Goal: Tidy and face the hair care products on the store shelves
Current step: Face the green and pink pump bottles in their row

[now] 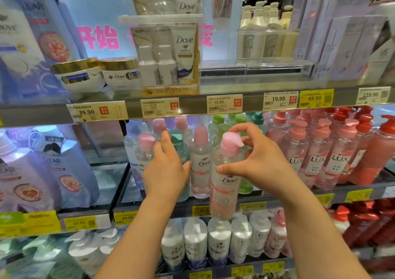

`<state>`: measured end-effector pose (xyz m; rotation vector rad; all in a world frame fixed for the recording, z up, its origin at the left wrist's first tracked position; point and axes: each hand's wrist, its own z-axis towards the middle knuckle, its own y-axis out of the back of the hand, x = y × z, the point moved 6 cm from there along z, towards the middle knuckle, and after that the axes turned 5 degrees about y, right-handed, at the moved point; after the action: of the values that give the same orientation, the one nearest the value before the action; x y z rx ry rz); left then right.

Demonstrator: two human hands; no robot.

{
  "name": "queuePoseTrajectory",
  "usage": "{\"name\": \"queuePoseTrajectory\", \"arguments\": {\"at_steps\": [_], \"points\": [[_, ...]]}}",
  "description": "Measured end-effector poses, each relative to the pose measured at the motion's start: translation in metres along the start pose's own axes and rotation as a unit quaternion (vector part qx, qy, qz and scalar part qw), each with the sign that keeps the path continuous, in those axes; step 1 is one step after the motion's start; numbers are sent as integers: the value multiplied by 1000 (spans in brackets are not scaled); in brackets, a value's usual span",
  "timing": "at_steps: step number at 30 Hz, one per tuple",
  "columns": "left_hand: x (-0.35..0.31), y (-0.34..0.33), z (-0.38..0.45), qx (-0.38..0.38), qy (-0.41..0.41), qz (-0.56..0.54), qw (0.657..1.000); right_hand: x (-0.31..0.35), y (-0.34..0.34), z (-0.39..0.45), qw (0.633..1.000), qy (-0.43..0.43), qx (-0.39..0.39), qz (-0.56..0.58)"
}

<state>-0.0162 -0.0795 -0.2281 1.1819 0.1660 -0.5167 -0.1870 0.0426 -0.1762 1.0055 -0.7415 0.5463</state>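
Two hands at the Dove bottles, middle of the frame.
Right hand (259, 161) grips a pink-capped bottle (224, 184), thumb on its front and fingers curled behind the pump; the bottle hangs in front of the middle shelf (162, 209) edge. Left hand (165, 171) reaches with straight fingers between the bottles behind, touching a pink cap (159, 125). Red Lux bottles (333, 150) stand at the right.

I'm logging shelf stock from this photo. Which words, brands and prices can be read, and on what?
"Dove": pink-capped clear pump bottle in the right hand
"Dove": gold-lidded white jar
"Dove": clear travel-kit pouch
"LUX": red-pump pink bottles
"39.90", "15.90", "19.90", "49.90": upper shelf-edge price tags
"44.90": yellow lower tag
Small print on the tags: too small or blurred to read.
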Motion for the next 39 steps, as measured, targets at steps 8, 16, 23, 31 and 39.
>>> {"name": "queuePoseTrajectory", "arguments": {"at_steps": [8, 16, 23, 31, 39], "points": [[14, 7, -29, 22, -32, -80, 996, 16, -17, -6, 1000, -9, -9, -5], [47, 62, -30, -33, -11, -256, 966, 35, -39, 7, 1000, -4, -12, 8], [93, 90, -17, 37, 39, -343, 938, 45, -76, 27, 1000, -4, -2, 2], [130, 73, -5, 72, 67, -347, 933, 48, -112, 48, 996, -6, -10, -86], [142, 48, 5, 106, 90, -354, 925, 34, -131, 61, 984, -32, 0, -176]]}}
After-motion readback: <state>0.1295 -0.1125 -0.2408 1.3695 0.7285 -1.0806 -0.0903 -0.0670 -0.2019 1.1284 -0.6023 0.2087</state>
